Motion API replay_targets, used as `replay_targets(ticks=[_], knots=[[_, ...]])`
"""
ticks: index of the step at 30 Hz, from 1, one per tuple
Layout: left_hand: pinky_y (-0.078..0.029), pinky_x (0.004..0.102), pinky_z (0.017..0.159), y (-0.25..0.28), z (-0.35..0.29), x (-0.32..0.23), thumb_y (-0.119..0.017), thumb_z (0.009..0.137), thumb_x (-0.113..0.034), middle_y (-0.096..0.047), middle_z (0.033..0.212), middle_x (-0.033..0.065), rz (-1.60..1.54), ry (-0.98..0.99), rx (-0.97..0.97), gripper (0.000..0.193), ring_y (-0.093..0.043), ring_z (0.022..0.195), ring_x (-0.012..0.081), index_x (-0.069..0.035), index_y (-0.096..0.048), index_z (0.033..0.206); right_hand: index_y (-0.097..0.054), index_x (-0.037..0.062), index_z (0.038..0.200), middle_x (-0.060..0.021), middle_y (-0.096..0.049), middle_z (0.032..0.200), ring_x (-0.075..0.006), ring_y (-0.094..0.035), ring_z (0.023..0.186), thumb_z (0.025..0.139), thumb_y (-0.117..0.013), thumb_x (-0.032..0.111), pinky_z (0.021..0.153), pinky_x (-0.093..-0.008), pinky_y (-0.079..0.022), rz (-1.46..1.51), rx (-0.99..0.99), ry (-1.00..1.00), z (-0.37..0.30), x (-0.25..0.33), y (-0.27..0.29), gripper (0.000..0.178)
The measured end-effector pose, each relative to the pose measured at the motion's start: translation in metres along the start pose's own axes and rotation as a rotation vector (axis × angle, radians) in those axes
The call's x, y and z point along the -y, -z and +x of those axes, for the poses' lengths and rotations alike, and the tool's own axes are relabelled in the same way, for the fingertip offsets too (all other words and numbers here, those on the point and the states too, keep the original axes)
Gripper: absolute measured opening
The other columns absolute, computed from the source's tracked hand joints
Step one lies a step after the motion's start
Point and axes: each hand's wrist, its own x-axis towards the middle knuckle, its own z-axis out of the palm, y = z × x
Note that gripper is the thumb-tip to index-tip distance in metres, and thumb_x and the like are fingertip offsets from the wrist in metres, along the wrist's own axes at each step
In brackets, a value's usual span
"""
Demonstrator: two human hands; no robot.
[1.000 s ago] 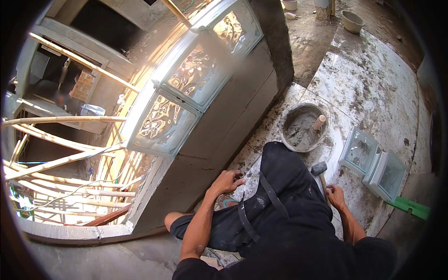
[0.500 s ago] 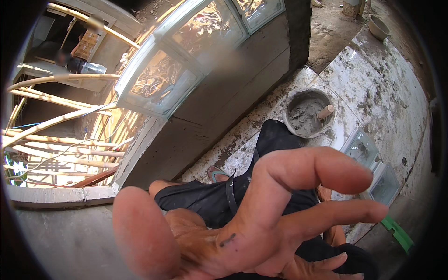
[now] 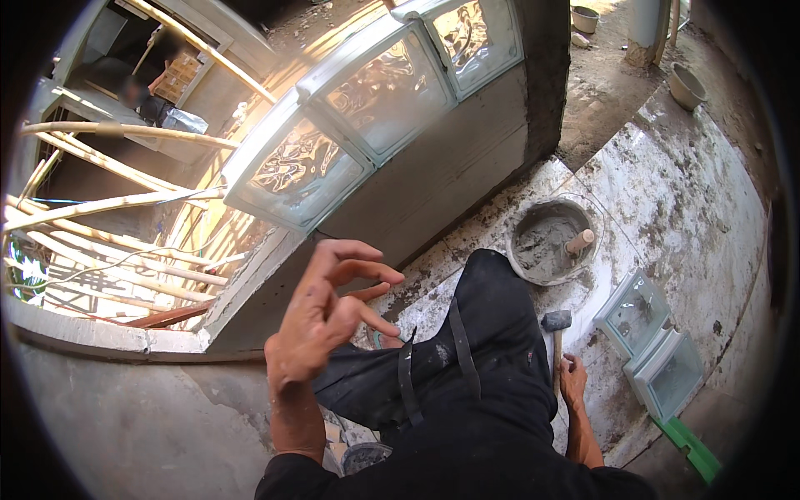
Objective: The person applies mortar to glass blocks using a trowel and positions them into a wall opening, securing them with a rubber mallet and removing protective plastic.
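My left hand (image 3: 321, 321) is raised over my left thigh, in front of the low wall. Its fingers are bent but apart, and nothing is in them. Down at my right side, my right hand (image 3: 573, 382) is closed at the wooden handle of a hammer (image 3: 557, 350) with a dark block head pointing away from me. The finger wrap is partly hidden. A row of glass blocks (image 3: 379, 96) stands on top of the grey wall (image 3: 417, 196). Beyond my knee, a bucket (image 3: 521, 271) holds grey mortar, with a wooden handle (image 3: 581, 242) sticking out.
Two loose glass blocks (image 3: 635, 315) lie on the mortar-spattered tiles at right, beside a green tool (image 3: 692, 450). Another bucket (image 3: 687, 86) stands at the far right. Bamboo poles (image 3: 125, 200) cross the opening at left. A container (image 3: 365, 456) sits below my left arm.
My left hand has drawn back from close before the camera, leftward and away. My lap, right hand and the hammer now show. The view has shifted slightly.
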Motion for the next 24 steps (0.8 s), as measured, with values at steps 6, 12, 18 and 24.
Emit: replay_targets(ticks=[6, 12, 18, 24], knots=[[-0.051, 0.0459, 0.093, 0.030, 0.009, 0.156, -0.047, 0.098, -0.060, -0.065, 0.118, 0.0282, 0.755, 0.602, 0.540, 0.068, -0.067, 0.102, 0.0426, -0.006, -0.051, 0.138, -0.065, -0.0015, 0.113, -0.0172, -0.069, 0.087, -0.0343, -0.067, 0.087, 0.098, -0.053, 0.038, 0.078, -0.0412, -0.051, 0.049, 0.557, 0.326, -0.008, 0.016, -0.006, 0.044], [-0.046, 0.0513, 0.101, 0.032, 0.022, 0.258, -0.053, 0.092, -0.065, -0.062, 0.126, 0.0272, 0.846, 0.612, 0.522, 0.077, -0.056, 0.122, 0.0433, -0.007, -0.049, 0.142, -0.062, -0.0012, 0.118, -0.0217, -0.068, 0.101, -0.0452, -0.063, 0.099, 0.093, -0.057, 0.038, 0.087, -0.0457, -0.049, -0.120, 0.781, 0.665, -0.019, 0.044, 0.019, 0.047], [-0.047, 0.0508, 0.100, 0.006, 0.024, 0.270, -0.054, 0.092, -0.063, -0.063, 0.125, 0.0258, 0.853, 0.619, 0.562, 0.074, -0.056, 0.122, 0.0440, -0.006, -0.051, 0.139, -0.059, -0.0002, 0.124, -0.0240, -0.066, 0.110, -0.0458, -0.061, 0.102, 0.090, -0.060, 0.035, 0.090, -0.0481, -0.047, -0.235, 0.749, 0.541, -0.010, 0.043, 0.026, 0.049], [-0.046, 0.0512, 0.101, 0.002, 0.017, 0.270, -0.056, 0.091, -0.064, -0.061, 0.126, 0.0281, 0.867, 0.540, 0.606, 0.077, -0.056, 0.120, 0.0457, -0.011, -0.046, 0.145, -0.057, -0.0009, 0.126, -0.0267, -0.065, 0.111, -0.0478, -0.059, 0.104, 0.091, -0.058, 0.037, 0.089, -0.0501, -0.047, -0.308, 0.614, 0.587, -0.010, 0.037, 0.023, 0.051]])
